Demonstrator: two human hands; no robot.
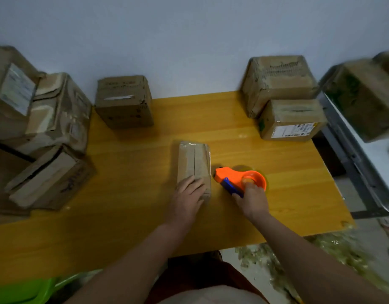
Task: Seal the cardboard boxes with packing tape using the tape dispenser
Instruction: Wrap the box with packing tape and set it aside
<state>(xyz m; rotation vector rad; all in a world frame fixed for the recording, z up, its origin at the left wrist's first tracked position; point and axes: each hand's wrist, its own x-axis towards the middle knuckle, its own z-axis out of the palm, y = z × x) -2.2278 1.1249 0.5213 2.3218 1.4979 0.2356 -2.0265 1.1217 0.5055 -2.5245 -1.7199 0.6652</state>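
A small flat cardboard box (pixel 193 160) lies in the middle of the yellow wooden table (pixel 277 183), with shiny tape on its top. My left hand (pixel 188 197) rests flat on the box's near end with fingers straight. Just to the right of the box sits an orange tape dispenser (pixel 237 175) with a blue handle. My right hand (pixel 251 199) grips it from the near side, fingers curled round the handle and roll.
More cardboard boxes stand around: one at the back middle (pixel 124 102), two stacked at the back right (pixel 281 84), a pile at the left (pixel 42 137), and another on a metal rack at the far right (pixel 364 97). A green object (pixel 24 290) sits at the lower left.
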